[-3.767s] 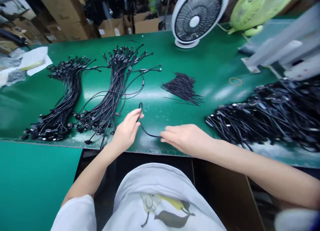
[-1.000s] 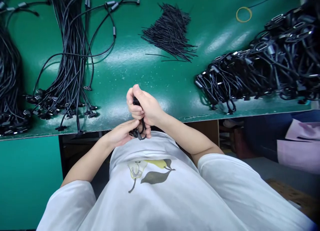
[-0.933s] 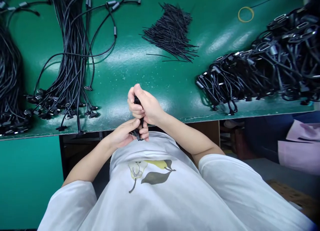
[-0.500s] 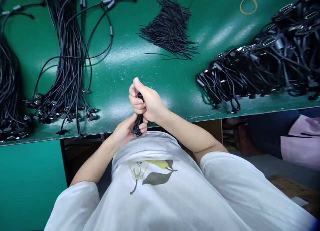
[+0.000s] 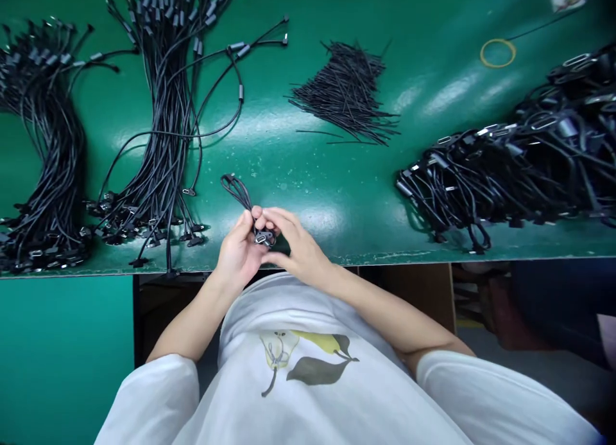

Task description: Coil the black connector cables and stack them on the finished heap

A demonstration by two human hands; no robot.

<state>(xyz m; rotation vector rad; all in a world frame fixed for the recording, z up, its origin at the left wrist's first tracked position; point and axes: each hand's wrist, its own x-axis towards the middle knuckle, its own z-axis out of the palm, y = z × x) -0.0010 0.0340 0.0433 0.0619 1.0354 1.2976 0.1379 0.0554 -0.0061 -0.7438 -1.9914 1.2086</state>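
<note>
Cable point(image 5: 239, 193) folded into a bundle, long axis slanting from bench near edge toward far-left, loop end outward. Left hand point(image 5: 239, 251) and right hand point(image 5: 293, 244) both pinch its connector end.

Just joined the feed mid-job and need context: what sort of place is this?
Probably a cable assembly workbench: a green table with sorted cable bundles, a pile of black ties, and both hands holding one folded cable.
</note>
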